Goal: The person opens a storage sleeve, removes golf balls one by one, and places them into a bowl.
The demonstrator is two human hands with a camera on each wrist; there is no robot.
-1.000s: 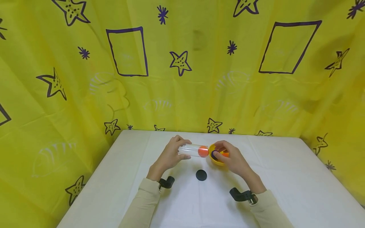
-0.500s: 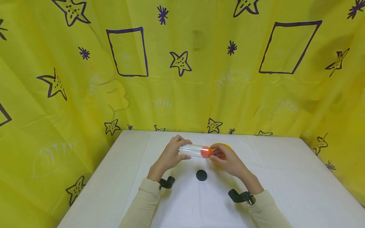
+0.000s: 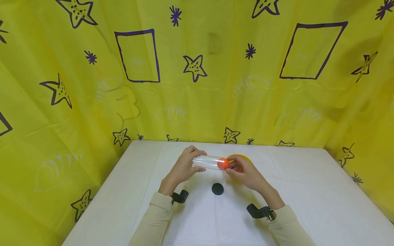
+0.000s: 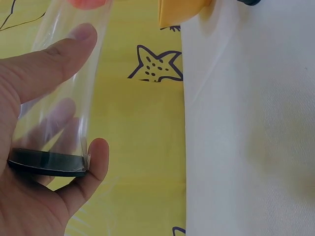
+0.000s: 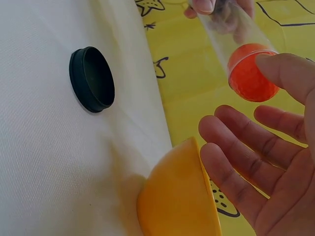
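My left hand grips a clear plastic tube, which lies nearly level above the table. In the left wrist view a black cap closes the tube's near end. An orange ball sits in the open far end and bulges past the rim. The right hand is at that end, its thumb touching the ball beside the rim. Its other fingers are extended below the ball, apart from it. Just under the right hand stands a yellow bowl, partly covered by it in the head view.
A loose black lid lies on the white-covered table between the forearms, hollow side showing in the right wrist view. Behind the table hangs a yellow curtain with star drawings. Both wrists carry black camera mounts.
The right hand has come out of the bowl, leftward to the tube's mouth. The orange ball, earlier within the tube's end, now juts out of it. The left hand stays put.
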